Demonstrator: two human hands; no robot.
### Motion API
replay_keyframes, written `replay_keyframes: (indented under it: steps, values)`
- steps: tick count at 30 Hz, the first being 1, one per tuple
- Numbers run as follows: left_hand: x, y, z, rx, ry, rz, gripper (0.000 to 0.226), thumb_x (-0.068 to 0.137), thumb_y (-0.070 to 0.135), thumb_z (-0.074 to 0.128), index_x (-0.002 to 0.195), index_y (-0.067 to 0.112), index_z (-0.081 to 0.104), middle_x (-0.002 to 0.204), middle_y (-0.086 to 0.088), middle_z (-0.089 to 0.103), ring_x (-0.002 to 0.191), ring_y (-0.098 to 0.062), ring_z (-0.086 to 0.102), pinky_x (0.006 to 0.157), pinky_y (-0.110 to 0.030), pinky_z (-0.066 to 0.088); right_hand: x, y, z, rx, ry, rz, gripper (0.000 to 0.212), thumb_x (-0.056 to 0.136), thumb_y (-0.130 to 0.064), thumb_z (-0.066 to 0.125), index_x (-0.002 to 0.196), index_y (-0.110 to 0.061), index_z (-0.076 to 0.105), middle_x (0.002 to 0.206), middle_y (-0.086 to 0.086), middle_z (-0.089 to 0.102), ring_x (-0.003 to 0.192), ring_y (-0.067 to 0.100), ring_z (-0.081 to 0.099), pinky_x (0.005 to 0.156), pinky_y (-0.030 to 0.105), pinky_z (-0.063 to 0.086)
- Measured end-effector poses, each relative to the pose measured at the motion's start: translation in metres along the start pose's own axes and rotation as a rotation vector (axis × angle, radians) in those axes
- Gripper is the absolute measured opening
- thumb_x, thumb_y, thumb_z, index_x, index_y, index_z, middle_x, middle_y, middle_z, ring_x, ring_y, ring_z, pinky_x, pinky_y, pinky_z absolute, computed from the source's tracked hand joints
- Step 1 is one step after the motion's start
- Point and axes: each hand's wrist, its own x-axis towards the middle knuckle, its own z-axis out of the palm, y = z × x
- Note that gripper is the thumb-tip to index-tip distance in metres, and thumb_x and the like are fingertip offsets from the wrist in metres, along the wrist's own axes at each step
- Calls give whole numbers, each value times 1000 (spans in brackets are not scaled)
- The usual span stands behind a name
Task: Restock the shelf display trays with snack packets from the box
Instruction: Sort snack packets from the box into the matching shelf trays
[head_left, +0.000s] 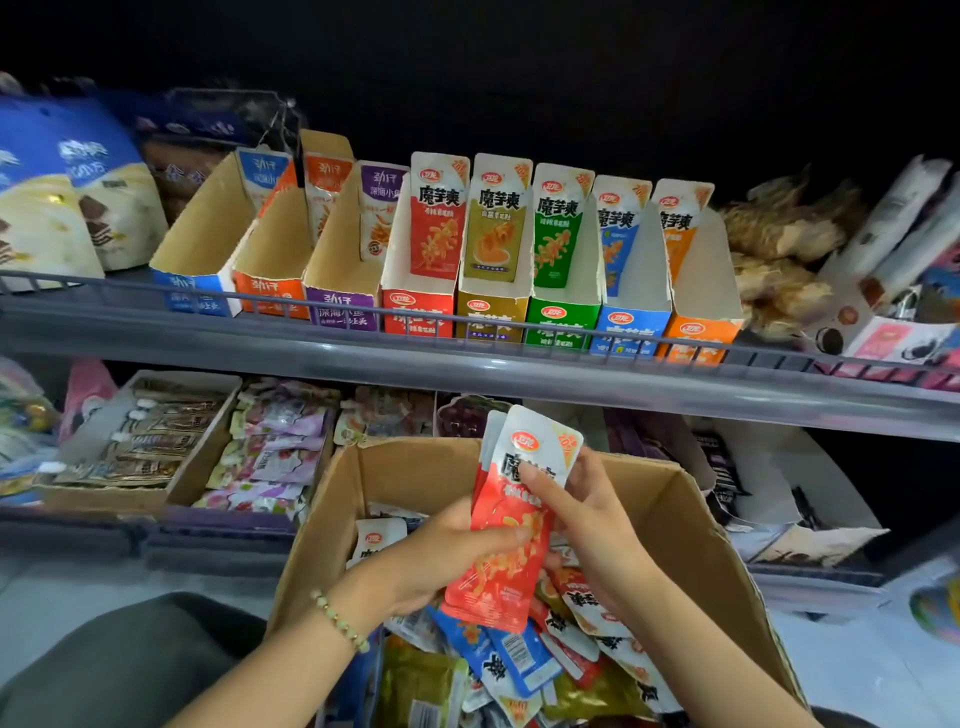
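A small stack of red snack packets (511, 525) stands upright above the open cardboard box (691, 525). My left hand (441, 556) grips the stack's lower left side, and my right hand (582, 514) holds its upper right edge with fingers across the front. The box holds several loose packets (519, 660) in red, blue and olive colours. On the upper shelf a row of display trays stands side by side: the red tray (415, 309), the olive tray (491, 314), the green tray (563, 322), the blue tray (631, 330) and the orange tray (698, 338), each with packets upright inside.
Three more trays (275, 291) with little stock stand left of the red one. A grey shelf rail (467, 364) runs across in front. Large blue and white bags (67, 192) sit at far left. The lower shelf carries trays of other snacks (156, 447).
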Motion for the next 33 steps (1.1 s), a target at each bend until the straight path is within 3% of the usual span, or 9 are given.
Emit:
replay_keyframes:
  steps: [4,7,10,12,15,18,21,26,33]
  values:
    - [6,-3,6,-10,28,24,44,79,21,70,121,14,56,106,-6,72,97,-21,69,87,-34,55,-1,-2,3,169,-51,-1,36,87,-15,64,121,-11,54,104,14,72,85,26,71,67,33,58]
    - [11,-4,8,52,71,100,52,76,38,69,123,22,55,106,2,73,95,-15,70,84,-32,56,4,-4,-1,216,80,-111,50,87,-9,64,130,-23,45,114,11,66,94,23,69,74,34,58]
    - [9,-5,9,291,87,198,44,83,52,52,125,42,42,97,6,72,73,-15,72,58,-25,57,7,-3,-8,203,145,-149,74,85,-14,65,140,-48,29,122,4,60,103,25,67,85,46,56]
    - [11,-8,8,393,64,237,48,88,54,45,133,41,33,78,4,71,57,-18,66,48,-23,51,7,-2,-9,187,139,-155,71,87,-17,63,139,-51,28,125,3,58,102,25,68,86,47,56]
    - [13,-9,5,437,6,238,56,91,52,43,141,37,23,61,6,64,50,-9,56,48,-25,48,8,-3,-11,132,104,-143,49,94,-21,56,131,-46,36,122,4,58,98,21,68,82,41,57]
    - [13,-8,1,434,-48,216,59,88,54,45,140,43,19,91,2,70,61,-11,62,54,-26,52,12,-7,-17,-21,75,-181,38,93,-19,56,122,-36,38,115,8,59,88,11,69,72,29,58]
    - [12,-7,-5,474,-51,198,62,88,57,45,142,41,18,105,3,68,67,-12,64,58,-31,54,13,-15,-27,-145,1,-174,37,88,-13,63,113,-27,39,111,8,60,86,7,69,66,24,56]
    - [6,-1,-10,524,-80,190,61,88,58,43,138,48,10,97,7,65,65,-13,60,63,-36,54,12,-34,-43,-281,-115,-145,45,82,-12,71,120,-23,49,110,5,65,93,15,70,69,25,56]
    - [-14,40,-19,445,-4,432,23,93,32,53,111,19,46,83,1,67,46,-3,55,42,-14,42,16,-90,-40,-300,-233,5,52,68,-22,75,115,-9,58,98,9,75,90,22,71,81,32,59]
